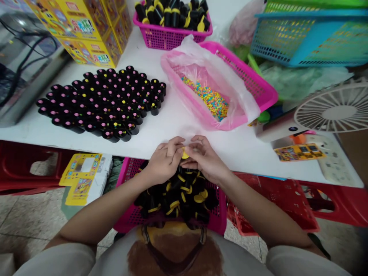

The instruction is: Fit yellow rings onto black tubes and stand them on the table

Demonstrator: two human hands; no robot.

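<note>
My left hand (pixel 165 159) and my right hand (pixel 205 157) meet at the near table edge, fingers pinched together around a small yellow cap (pixel 184 155) on a black tube that is mostly hidden. Right below them, on my lap, sits a pink basket (pixel 128 180) heaped with black tubes with yellow caps (pixel 184 195). Upright on the white table (pixel 172 119) to the left stand several rows of open black tubes (pixel 103 101) with candy in them. A pink basket lined with a plastic bag (pixel 253 82) holds small coloured candy beads (pixel 212 100).
At the table's far edge, another pink basket (pixel 172 36) holds capped tubes. Yellow printed boxes (pixel 86 30) stand at back left, a blue basket (pixel 310 34) at back right, a white fan (pixel 336 109) at right. Red plastic crates (pixel 278 207) sit under the table.
</note>
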